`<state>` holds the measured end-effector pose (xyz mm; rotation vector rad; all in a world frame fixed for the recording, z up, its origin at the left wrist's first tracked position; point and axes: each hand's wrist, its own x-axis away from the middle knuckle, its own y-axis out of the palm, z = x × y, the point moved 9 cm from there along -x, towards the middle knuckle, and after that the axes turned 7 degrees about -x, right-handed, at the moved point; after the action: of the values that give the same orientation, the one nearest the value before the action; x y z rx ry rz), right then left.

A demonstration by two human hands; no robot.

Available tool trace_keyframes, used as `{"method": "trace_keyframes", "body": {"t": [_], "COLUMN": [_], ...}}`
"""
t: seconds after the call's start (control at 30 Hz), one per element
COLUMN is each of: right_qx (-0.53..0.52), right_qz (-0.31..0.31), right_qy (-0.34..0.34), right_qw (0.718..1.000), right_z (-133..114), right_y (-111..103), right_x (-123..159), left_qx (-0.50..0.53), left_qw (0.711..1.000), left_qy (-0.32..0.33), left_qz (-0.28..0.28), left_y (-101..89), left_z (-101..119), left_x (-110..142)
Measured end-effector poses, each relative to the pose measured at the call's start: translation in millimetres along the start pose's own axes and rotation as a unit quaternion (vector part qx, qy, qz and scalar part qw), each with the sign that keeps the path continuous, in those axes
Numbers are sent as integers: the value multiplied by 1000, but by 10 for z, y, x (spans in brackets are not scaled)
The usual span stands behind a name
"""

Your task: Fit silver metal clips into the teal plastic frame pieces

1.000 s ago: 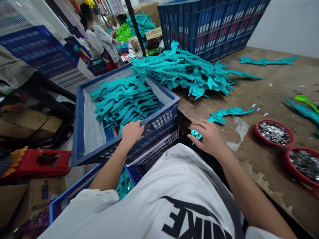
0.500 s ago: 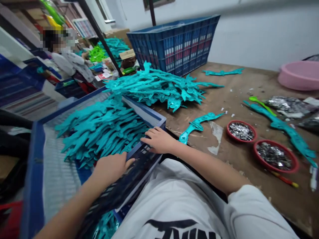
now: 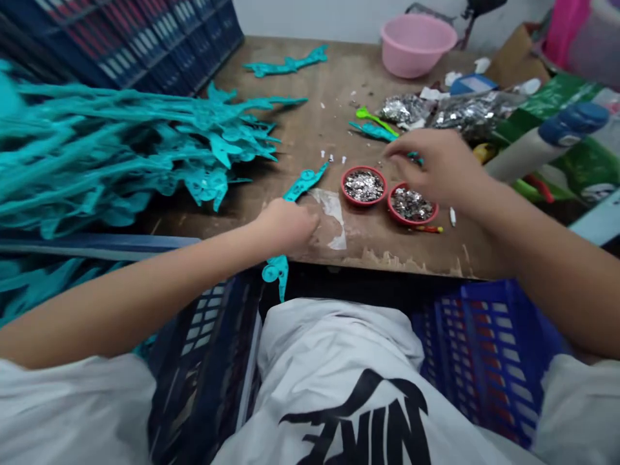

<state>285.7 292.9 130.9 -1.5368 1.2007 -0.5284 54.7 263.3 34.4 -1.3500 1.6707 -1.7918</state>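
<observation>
My left hand (image 3: 289, 225) is closed over the middle of a long teal plastic piece (image 3: 303, 183) at the table's front edge. One end of this piece points towards the metal bits, and its other end hangs below the edge. My right hand (image 3: 443, 165) is above another teal piece (image 3: 372, 131), thumb and fingers curved and apart, with a bit of teal showing in the gap. Just below it is a red bowl of small shiny metal pieces (image 3: 411, 205). A second red bowl (image 3: 364, 203) with the same contents stands to its left.
A heap of teal pieces (image 3: 121, 148) lies at left, before a blue crate (image 3: 194, 51). At the back are a pink basin (image 3: 416, 45) and bags of shiny bits (image 3: 469, 115). A glue-like bottle (image 3: 547, 142) leans at right. A blue basket (image 3: 484, 349) stands below.
My view has swung right. Both hands have left the crate rim: the left has moved onto the teal piece, the right over the other teal piece by the bowls.
</observation>
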Motion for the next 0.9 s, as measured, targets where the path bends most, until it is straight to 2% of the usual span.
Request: {"method": "trace_keyframes", "body": {"t": [0.03,0.1,0.13,0.2,0.3,0.37,0.5,0.6,0.67,0.73,0.83,0.9], "right_qx": [25,70,83,93,113,120,90,68,61,66,73,48], "right_qz": [14,-45,-83,-142,-161,-164,-186,-202,-196,-183,-160,-134], "right_qy": [81,187,214,224,194,165,129,144,170,200,223,232], "right_qw": [996,979,970,960,961,965,970,966,964,960,959,962], "right_z": [430,1079,1297,1535,1616,1622,1704,1809,1861,1885,1863,1856], "right_y": [-73,67,213,554,938,1066,1106,1048,971,883,766,701], "right_x": [77,245,322,451,590,655,699,697,692,687,645,600], "left_qx": [3,19,25,37,63,77,73,58,65,93,121,117], "left_qw": [1000,998,997,995,992,989,987,987,987,988,987,985], "left_qy": [-15,-61,-75,-89,-103,-113,-121,-127,-131,-121,-61,0], "left_qz": [-5,-14,-19,-29,-42,-54,-73,-82,-70,-17,89,125], "left_y": [29,126,190,342,579,709,848,849,769,582,215,60], "left_z": [-50,-233,-328,-497,-681,-749,-794,-874,-968,-1053,-1062,-942], "left_x": [-253,-664,-814,-1001,-1067,-1064,-1155,-1224,-1203,-1128,-944,-825]}}
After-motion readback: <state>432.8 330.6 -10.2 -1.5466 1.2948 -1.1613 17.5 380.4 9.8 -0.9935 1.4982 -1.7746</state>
